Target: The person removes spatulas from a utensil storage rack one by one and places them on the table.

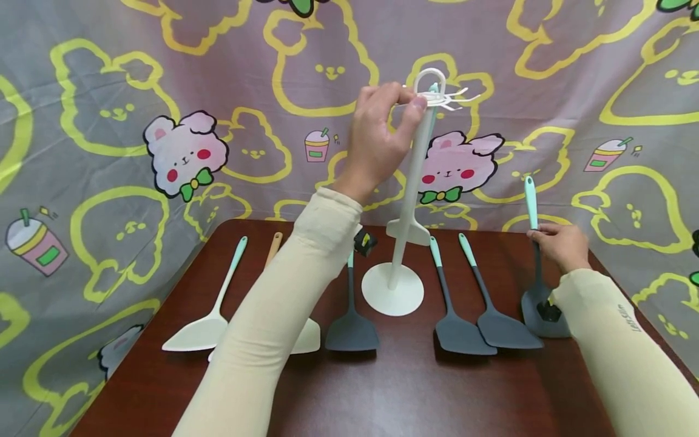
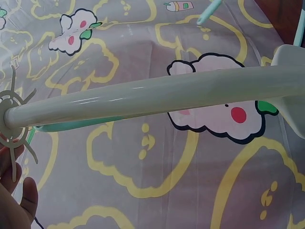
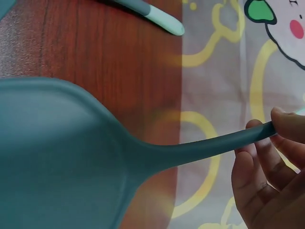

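A white utensil stand point(image 1: 413, 176) with a round base and a ring of hooks stands on the table. My left hand point(image 1: 382, 133) pinches the hook ring at its top; in the left wrist view the thumb and fingers are by one hook point(image 2: 13, 164). Behind the pole hangs a white turner point(image 1: 420, 233) with a mint handle. At the right, my right hand point(image 1: 562, 246) holds a grey turner point(image 1: 537, 264) by its neck, just below the mint grip, handle up. The right wrist view shows thumb and fingers pinching that neck point(image 3: 214, 147).
Two grey turners point(image 1: 452, 334) point(image 1: 508, 331) lie overlapping right of the base. Left of it lie another grey turner point(image 1: 352, 334), a cream turner point(image 1: 199, 334) and a wooden-handled one point(image 1: 275, 246), partly behind my left sleeve. A patterned cloth point(image 1: 327, 54) hangs behind the brown table point(image 1: 415, 394).
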The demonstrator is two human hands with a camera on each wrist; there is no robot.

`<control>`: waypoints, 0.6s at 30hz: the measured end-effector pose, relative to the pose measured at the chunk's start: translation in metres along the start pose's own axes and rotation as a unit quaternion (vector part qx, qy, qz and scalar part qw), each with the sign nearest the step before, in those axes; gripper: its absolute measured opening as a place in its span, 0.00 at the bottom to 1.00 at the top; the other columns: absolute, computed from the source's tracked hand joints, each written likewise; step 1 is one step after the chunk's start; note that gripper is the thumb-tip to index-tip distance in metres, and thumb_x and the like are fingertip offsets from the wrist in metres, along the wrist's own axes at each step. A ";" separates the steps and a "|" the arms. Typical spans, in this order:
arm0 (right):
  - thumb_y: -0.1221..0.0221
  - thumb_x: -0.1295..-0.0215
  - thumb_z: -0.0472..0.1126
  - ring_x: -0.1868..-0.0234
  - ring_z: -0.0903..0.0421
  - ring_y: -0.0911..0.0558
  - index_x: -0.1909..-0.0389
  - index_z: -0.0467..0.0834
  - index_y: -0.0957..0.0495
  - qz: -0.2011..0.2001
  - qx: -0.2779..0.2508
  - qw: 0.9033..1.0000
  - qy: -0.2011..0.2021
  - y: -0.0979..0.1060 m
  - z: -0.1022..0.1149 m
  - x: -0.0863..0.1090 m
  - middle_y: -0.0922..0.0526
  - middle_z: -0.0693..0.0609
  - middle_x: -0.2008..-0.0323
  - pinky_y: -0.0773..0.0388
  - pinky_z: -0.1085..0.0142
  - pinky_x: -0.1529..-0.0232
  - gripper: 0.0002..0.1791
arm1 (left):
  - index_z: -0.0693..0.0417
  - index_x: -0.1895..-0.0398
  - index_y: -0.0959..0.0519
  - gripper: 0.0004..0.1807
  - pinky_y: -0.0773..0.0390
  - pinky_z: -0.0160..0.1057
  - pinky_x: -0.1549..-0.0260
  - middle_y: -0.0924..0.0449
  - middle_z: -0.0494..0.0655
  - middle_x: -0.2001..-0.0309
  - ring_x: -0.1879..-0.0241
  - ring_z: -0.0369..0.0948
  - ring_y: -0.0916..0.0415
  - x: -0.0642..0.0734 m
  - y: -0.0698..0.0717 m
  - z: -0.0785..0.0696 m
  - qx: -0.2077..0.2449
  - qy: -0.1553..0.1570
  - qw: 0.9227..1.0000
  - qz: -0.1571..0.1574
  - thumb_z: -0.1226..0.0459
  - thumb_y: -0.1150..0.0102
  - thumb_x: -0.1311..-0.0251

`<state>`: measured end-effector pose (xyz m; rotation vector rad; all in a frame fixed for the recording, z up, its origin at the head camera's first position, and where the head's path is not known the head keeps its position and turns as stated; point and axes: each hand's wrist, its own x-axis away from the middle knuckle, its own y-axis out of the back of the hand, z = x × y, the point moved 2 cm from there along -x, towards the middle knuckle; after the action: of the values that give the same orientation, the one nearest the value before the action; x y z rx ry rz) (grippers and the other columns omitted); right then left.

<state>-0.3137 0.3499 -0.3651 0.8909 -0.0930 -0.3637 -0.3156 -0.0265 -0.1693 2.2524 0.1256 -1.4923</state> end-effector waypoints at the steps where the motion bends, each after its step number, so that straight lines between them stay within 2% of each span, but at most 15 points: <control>1: 0.43 0.30 0.50 0.79 0.68 0.26 0.42 0.32 0.22 0.005 0.001 1.000 0.000 -0.002 -0.002 0.000 0.18 0.64 0.83 0.27 0.68 0.75 0.27 | 0.56 0.64 0.19 0.13 0.38 0.29 0.43 0.14 0.44 0.60 0.49 0.41 0.29 0.000 0.000 0.000 0.000 0.001 1.000 -0.001 0.58 0.51 0.33; 7: 0.43 0.30 0.46 0.73 0.62 0.19 0.42 0.30 0.23 0.047 0.003 0.999 -0.001 -0.011 -0.007 -0.002 0.15 0.58 0.78 0.22 0.67 0.73 0.25 | 0.55 0.64 0.19 0.13 0.38 0.29 0.43 0.14 0.44 0.61 0.49 0.41 0.27 0.000 0.000 0.001 -0.005 -0.004 1.000 -0.002 0.58 0.50 0.33; 11: 0.42 0.30 0.47 0.67 0.53 0.17 0.42 0.31 0.23 0.062 0.014 0.998 -0.009 -0.016 -0.010 -0.001 0.15 0.59 0.78 0.24 0.65 0.72 0.26 | 0.56 0.63 0.19 0.13 0.38 0.29 0.43 0.14 0.44 0.61 0.49 0.41 0.26 0.000 0.001 0.001 -0.006 -0.006 1.000 -0.002 0.58 0.51 0.33; 14: 0.42 0.30 0.48 0.64 0.49 0.18 0.42 0.31 0.23 0.076 0.025 0.997 -0.008 -0.019 -0.013 -0.001 0.14 0.57 0.78 0.27 0.64 0.70 0.26 | 0.56 0.63 0.19 0.13 0.38 0.29 0.43 0.14 0.45 0.60 0.49 0.41 0.27 0.000 0.001 0.001 -0.007 -0.003 1.000 -0.004 0.58 0.51 0.33; 18: 0.42 0.32 0.46 0.63 0.48 0.21 0.47 0.29 0.21 0.108 0.039 0.993 -0.006 -0.023 -0.020 -0.003 0.14 0.52 0.76 0.29 0.63 0.70 0.24 | 0.55 0.63 0.19 0.14 0.38 0.29 0.42 0.14 0.45 0.59 0.48 0.41 0.27 0.001 0.002 0.001 -0.009 0.000 1.000 -0.003 0.57 0.51 0.33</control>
<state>-0.3185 0.3525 -0.3956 0.9463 -0.2137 -0.1639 -0.3156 -0.0282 -0.1696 2.2399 0.1453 -1.4885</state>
